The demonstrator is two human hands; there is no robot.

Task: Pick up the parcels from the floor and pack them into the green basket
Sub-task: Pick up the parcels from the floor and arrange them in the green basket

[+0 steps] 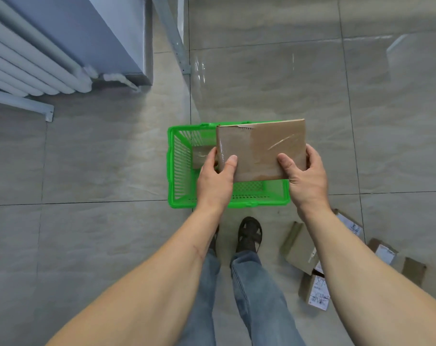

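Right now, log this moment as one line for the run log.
stage: packing | held: brown parcel, left hand and right hand | position: above green basket | basket: one parcel inside | floor: parcels remain

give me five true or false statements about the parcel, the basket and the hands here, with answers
1. Both hands hold one brown parcel above the green basket. True: the left hand and the right hand each grip a near corner.
2. The basket is empty. False: one parcel in the basket already lies at its far left.
3. More parcels on the floor lie to the person's right. True.
4. The basket stands on a table. False: it stands on the tiled floor.
5. The held parcel is wrapped in white paper. False: it is brown, with clear tape across it.
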